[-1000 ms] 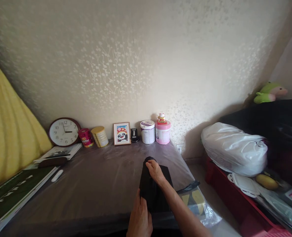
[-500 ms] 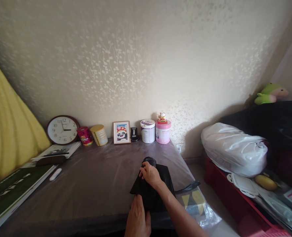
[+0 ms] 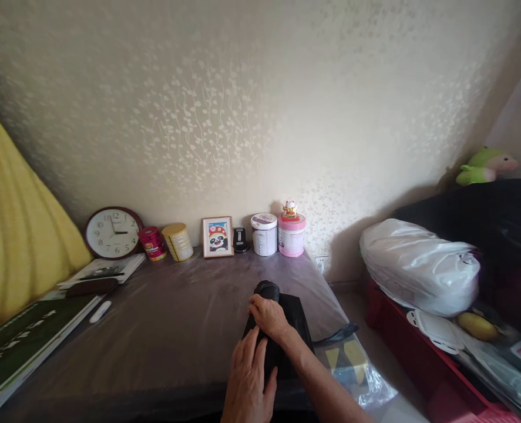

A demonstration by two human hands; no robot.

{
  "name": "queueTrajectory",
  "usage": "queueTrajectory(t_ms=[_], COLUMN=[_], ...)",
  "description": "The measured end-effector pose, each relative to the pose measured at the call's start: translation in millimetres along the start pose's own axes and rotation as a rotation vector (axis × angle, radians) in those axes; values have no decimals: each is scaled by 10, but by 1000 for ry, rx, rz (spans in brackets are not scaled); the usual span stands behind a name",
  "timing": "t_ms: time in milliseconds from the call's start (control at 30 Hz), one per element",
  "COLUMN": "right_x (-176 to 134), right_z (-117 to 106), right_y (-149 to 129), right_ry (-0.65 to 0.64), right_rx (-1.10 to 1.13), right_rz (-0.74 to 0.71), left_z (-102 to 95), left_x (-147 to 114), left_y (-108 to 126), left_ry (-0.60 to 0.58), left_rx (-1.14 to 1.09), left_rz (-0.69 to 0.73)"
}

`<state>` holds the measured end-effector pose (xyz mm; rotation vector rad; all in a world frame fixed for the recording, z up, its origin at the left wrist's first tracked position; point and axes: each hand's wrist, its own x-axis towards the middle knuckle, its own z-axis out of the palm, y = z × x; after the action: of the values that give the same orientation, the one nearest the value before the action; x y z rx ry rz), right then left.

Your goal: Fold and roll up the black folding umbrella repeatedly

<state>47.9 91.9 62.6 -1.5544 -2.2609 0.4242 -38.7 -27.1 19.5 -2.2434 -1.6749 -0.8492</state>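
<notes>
A piece of black fabric (image 3: 296,323) lies near the table's front edge, with a bunched, rounded lump at its far end. Its exact kind cannot be made out. My right hand (image 3: 269,314) is closed on the fabric just in front of that lump, fingers curled. Just nearer to me, my left hand (image 3: 248,373) rests flat on the fabric's left side with its fingers stretched out, their tips close to the right hand. Both hands and the right forearm hide much of the fabric.
A clear plastic packet with yellow shapes (image 3: 350,361) and a dark strip (image 3: 337,333) lie at the table's right edge. Along the wall stand a clock (image 3: 114,232), cans and a picture frame (image 3: 218,237). A red box (image 3: 392,329) bears a white plastic bag (image 3: 419,264).
My left hand has moved forward onto the fabric, and the fabric's left corner that stuck out is now folded in. My right hand has stayed almost in place.
</notes>
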Motion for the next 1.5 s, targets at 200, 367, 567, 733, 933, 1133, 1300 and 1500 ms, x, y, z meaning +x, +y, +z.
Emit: queueTrajectory(t_ms=[200,367,567,733,933,1133,1300,1500], right_x=[-163,-237,119,475,177,-219,189,291], right_z=[-46,16,172,139,-2,131,171,55], right_y=[59,293,552,654,535,338,491,834], right_ry=[63,242,278,241,405,202,240,391], right_rx=[136,199,151,112,175,178,115,117], right_rz=[-262,-458,-401,-255,-269,-487,-351,-56], left_z=[321,390,249,170,266,341,257,175], left_x=[-114,-154,-59,-38,-74,-113,-76,-27], left_y=[-43,-98,-18,13,-32,-81,-61,14], left_ry=[-90,-235,-382,-437,-392,-368,-398,-384], left_rx=[-54,-143,-179,-193,-234,-298,-384,-357], left_rz=[-81,-109,-235,-275,-263,-256,-305,-328])
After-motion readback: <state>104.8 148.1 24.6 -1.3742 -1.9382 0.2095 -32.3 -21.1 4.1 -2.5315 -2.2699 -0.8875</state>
